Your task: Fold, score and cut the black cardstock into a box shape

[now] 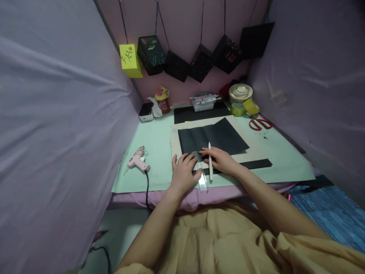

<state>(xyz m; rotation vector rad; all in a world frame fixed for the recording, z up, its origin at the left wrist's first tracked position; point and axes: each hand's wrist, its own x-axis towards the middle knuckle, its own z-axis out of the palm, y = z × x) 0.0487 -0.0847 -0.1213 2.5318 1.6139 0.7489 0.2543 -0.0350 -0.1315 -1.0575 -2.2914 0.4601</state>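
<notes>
A folded sheet of black paper (211, 135) lies on a pale board (174, 137), its far right corner raised to a point. A clear ruler (202, 182) sits across the paper's near edge and runs toward me. My left hand (184, 171) rests on the ruler and the paper edge, fingers spread. A white pen (210, 167) stands nearly lengthwise in my right hand (219, 158), whose fingertips touch the paper beside the ruler. Under the hands, a narrow black strip (258, 164) is partly covered.
To the left lies a pink glue gun (139, 160), its cord over the table edge. Red-handled scissors (260, 124) are at the right. Behind stand a box of pens (204, 102), tape rolls (237, 109) and a bottle (162, 101). Dark paper boxes (151, 55) hang above.
</notes>
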